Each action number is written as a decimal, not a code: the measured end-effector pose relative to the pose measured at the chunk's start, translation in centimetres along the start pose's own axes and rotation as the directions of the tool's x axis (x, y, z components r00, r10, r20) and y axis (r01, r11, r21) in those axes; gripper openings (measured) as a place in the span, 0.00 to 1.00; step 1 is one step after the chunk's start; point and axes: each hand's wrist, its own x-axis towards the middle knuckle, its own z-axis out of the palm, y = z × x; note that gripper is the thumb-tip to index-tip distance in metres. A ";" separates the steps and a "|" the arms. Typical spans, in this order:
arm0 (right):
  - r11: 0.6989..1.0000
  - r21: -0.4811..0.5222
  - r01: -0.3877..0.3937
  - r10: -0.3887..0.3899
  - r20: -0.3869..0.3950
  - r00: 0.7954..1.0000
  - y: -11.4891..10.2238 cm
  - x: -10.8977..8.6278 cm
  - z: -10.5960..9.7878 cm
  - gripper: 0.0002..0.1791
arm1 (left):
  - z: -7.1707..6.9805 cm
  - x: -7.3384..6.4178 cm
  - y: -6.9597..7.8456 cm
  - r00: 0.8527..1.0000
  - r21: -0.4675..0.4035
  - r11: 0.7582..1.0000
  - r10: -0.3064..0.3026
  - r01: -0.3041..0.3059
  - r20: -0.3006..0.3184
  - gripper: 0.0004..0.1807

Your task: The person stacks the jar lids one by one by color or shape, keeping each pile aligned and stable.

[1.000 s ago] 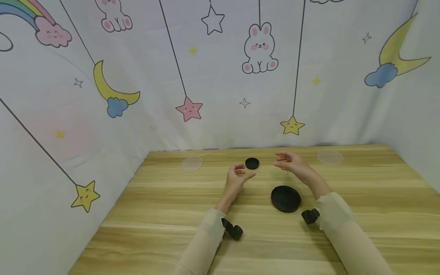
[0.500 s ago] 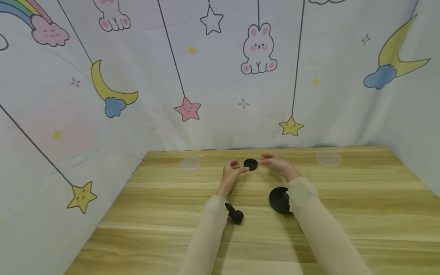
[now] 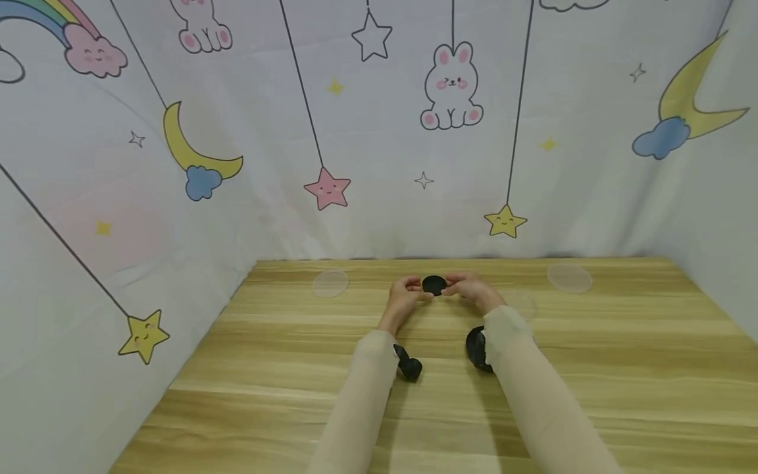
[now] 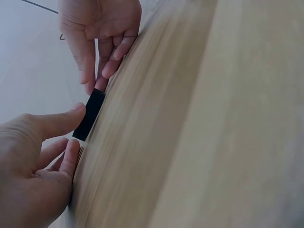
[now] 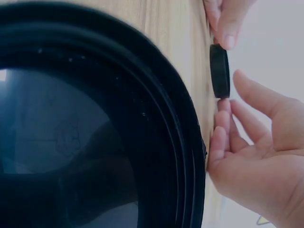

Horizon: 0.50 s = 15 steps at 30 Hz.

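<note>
A small black round lid [image 3: 434, 285] stands low at the table's far side, between both hands. My left hand [image 3: 403, 303] is at its left, the thumb and fingertips meeting the rim. In the left wrist view, the left thumb [image 4: 71, 115] overlaps the edge of the lid [image 4: 89, 115]. My right hand [image 3: 470, 291] comes from the other side. Its fingertips touch the rim in the right wrist view, while the thumb [image 5: 251, 90] appears slightly apart. A larger black round dish-like piece [image 3: 475, 349] lies nearer, partly behind the right sleeve; its stepped rim [image 5: 166, 95] fills the right wrist view's left.
Thin clear discs lie on the wooden table [image 3: 266, 368]: one at far left [image 3: 330, 284], one at far right [image 3: 569, 278], and a faint one [image 3: 524, 306] beside the right forearm. A printed white curtain [image 3: 385, 224] borders the back.
My right hand has moved left and down to the small lid. My left hand has shifted slightly and now meets its rim. The right sleeve now covers part of the larger piece.
</note>
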 end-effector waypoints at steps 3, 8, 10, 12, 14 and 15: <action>1.000 0.003 0.004 -0.004 0.013 1.000 0.0 0.1 0.1 0.35 | 0.1 0.1 0.0 1.000 0.037 0.999 0.014 -0.014 -0.010 0.29; 1.000 0.025 -0.005 0.004 0.012 1.000 -0.2 0.1 0.3 0.34 | 0.3 0.3 -0.1 0.999 0.089 0.996 0.033 -0.031 -0.020 0.25; 1.000 0.025 -0.008 0.008 0.009 1.000 -0.3 0.0 0.3 0.34 | 0.3 0.4 -0.2 0.999 0.097 0.995 0.038 -0.036 -0.019 0.24; 1.000 0.024 -0.018 0.018 0.005 1.000 -0.3 0.0 0.3 0.34 | 0.4 0.4 -0.3 0.999 0.099 0.994 0.043 -0.042 -0.017 0.24; 1.000 0.013 -0.028 0.028 0.001 1.000 -0.3 -0.1 0.3 0.33 | 0.4 0.4 -0.3 0.999 0.091 0.995 0.047 -0.046 -0.013 0.24; 1.000 0.001 -0.028 0.028 0.000 1.000 -0.3 -0.1 0.2 0.33 | 0.4 0.4 -0.3 0.999 0.081 0.996 0.049 -0.047 -0.013 0.24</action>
